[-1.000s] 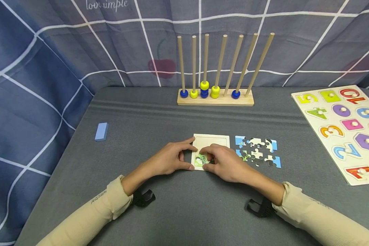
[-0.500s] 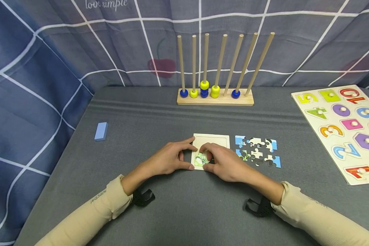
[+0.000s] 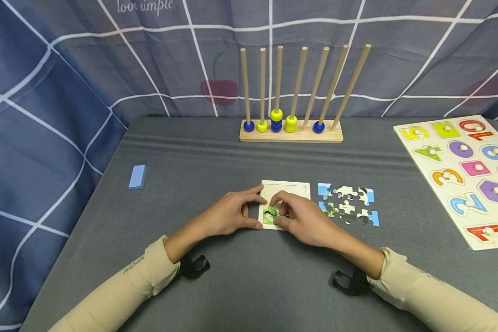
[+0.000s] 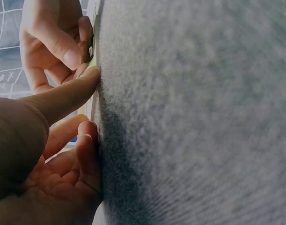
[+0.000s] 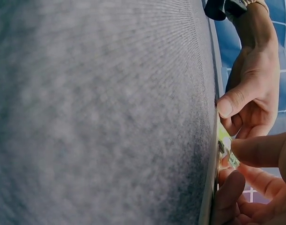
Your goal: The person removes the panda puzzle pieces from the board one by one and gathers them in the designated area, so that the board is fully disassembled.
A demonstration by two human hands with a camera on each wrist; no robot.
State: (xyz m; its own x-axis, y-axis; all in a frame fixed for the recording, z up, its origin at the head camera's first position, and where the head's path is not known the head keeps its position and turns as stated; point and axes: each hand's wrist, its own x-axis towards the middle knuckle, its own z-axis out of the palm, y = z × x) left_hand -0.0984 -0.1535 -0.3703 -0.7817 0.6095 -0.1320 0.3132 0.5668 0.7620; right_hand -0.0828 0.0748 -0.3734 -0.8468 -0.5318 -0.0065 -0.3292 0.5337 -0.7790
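A pale square puzzle board [image 3: 286, 186] lies flat on the grey cloth, with green picture pieces [image 3: 269, 215] at its near left corner. My left hand [image 3: 231, 214] holds the board along its left side, thumb at the near corner and fingers farther up. Over the board, my right hand [image 3: 305, 222] pinches a small green puzzle piece [image 5: 233, 161] between thumb and fingers, tilted in the right wrist view. Fingers partly hide this piece and the board's near right part. Just right of the board lie several loose panda puzzle pieces [image 3: 346, 208], arranged in two rows.
At the back stands a wooden peg rack [image 3: 290, 136] with blue and yellow rings. A number puzzle board [image 3: 448, 186] lies at the right. On the left is a small blue block [image 3: 137, 177]. A checked curtain [image 3: 170, 60] hangs behind and to the left.
My right fingers have shifted slightly at the board's near left corner, and more of the green picture there shows. My left hand and the loose pieces stay in place.
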